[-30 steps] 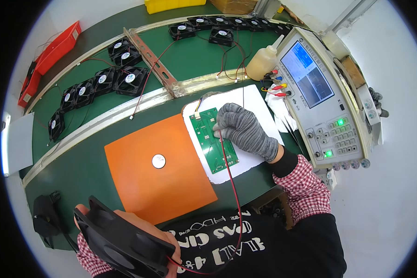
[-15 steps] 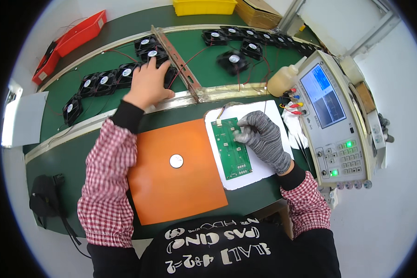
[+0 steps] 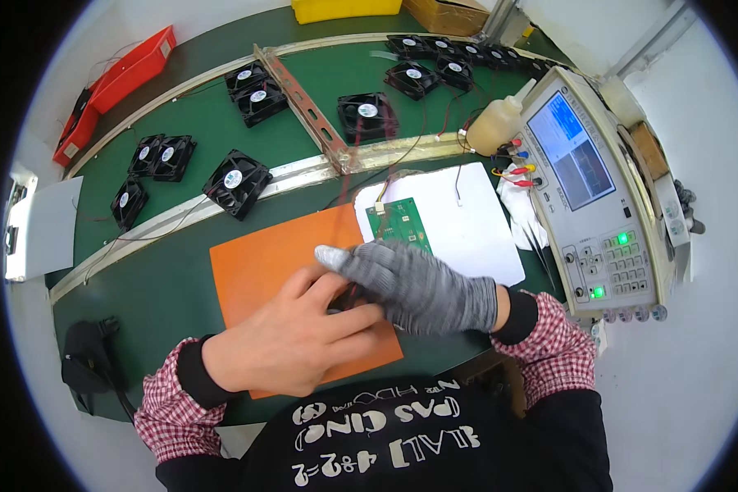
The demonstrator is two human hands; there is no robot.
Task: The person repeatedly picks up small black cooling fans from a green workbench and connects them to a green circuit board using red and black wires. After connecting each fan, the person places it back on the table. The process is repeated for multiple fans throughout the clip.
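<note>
My bare left hand [image 3: 299, 332] and my grey-gloved right hand [image 3: 418, 287] meet over the orange sheet [image 3: 258, 254]. Between them shows a dark thing with a bit of red, apparently a black fan, mostly covered by my curled left fingers. The gloved fingers are pressed together over its far side; what they grip is hidden. Just beyond the right hand lies a green circuit board [image 3: 402, 221] with a white plug and wires, its near part covered. It rests on a white board [image 3: 476, 193]. A smeared red streak, probably wire, runs up from the hands.
Several black fans [image 3: 236, 182] with trailing wires lie left of a metal divider rail [image 3: 307, 111]; more fans [image 3: 369, 115] lie right of it. A tester with a lit screen [image 3: 574, 160], a cream bottle [image 3: 496, 127] and tweezers [image 3: 541, 254] are at the right.
My left hand has come back from the fans to the sheet, and my right hand has moved left off the circuit board to meet it. Several fans have shifted; one has left the left group.
</note>
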